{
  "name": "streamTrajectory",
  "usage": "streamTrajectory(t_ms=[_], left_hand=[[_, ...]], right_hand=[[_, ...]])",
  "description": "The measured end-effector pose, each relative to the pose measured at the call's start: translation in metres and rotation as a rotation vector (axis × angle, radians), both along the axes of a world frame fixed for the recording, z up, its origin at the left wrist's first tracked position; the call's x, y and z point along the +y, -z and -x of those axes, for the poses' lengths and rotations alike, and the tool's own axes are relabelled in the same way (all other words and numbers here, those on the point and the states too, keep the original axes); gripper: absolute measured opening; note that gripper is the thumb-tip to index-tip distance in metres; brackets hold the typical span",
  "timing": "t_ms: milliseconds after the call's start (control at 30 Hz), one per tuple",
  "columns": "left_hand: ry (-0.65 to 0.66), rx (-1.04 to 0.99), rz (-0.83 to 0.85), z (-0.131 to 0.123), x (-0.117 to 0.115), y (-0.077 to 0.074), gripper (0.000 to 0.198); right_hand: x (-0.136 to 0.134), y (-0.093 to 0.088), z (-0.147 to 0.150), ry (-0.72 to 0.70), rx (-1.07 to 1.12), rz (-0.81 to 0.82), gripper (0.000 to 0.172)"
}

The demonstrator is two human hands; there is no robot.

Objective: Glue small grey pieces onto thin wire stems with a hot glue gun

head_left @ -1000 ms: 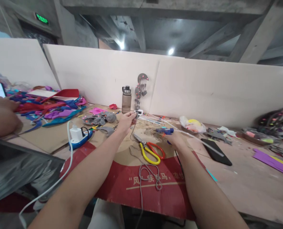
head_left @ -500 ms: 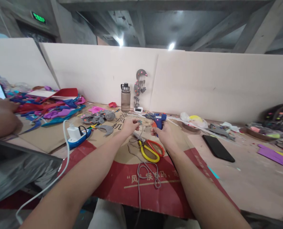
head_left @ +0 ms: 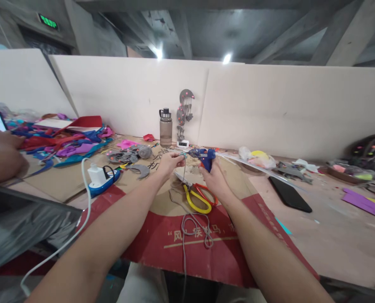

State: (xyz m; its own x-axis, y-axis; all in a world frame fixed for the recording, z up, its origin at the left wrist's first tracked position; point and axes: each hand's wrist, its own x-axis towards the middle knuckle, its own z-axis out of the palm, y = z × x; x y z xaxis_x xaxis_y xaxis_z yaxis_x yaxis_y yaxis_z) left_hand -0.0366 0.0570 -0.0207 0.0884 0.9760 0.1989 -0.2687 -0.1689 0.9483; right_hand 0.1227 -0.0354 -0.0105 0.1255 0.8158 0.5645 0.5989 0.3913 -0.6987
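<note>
My left hand (head_left: 171, 163) pinches a small teal piece (head_left: 183, 155) from which a grey cord (head_left: 184, 235) hangs down over the cardboard (head_left: 155, 244). My right hand (head_left: 215, 179) is wrapped around the handle of a blue glue gun (head_left: 206, 155). The gun's nozzle points left and is close to the teal piece; whether they touch cannot be made out. Below and between my hands lie scissors (head_left: 197, 202) with one red and one yellow handle. The cord loops beside them.
A bottle (head_left: 166, 128) and a grey moon ornament (head_left: 186, 97) stand at the back. A power strip (head_left: 103, 185) with a white cable is at left, a black phone (head_left: 288, 193) at right. Another person's hand (head_left: 2, 141) is at far left, by colourful scraps (head_left: 70, 141).
The glue gun in my right hand has moved left, so its nozzle is now near the teal piece. My left hand has shifted slightly up and left.
</note>
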Motion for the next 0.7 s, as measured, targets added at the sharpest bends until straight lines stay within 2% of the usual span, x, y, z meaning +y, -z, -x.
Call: streamTrajectory(t_ms=[300, 700], left_hand=[[0.029, 0.001, -0.002, -0.0007, -0.0048, -0.0038, 0.015], [0.024, 0.040, -0.021, 0.0000, -0.0032, -0.0019, 0.019]], right_hand=[[0.0018, 0.0047, -0.0029, 0.016, -0.082, 0.010, 0.035], [-0.0007, 0.0018, -0.0024, 0.017, -0.120, 0.045, 0.035]])
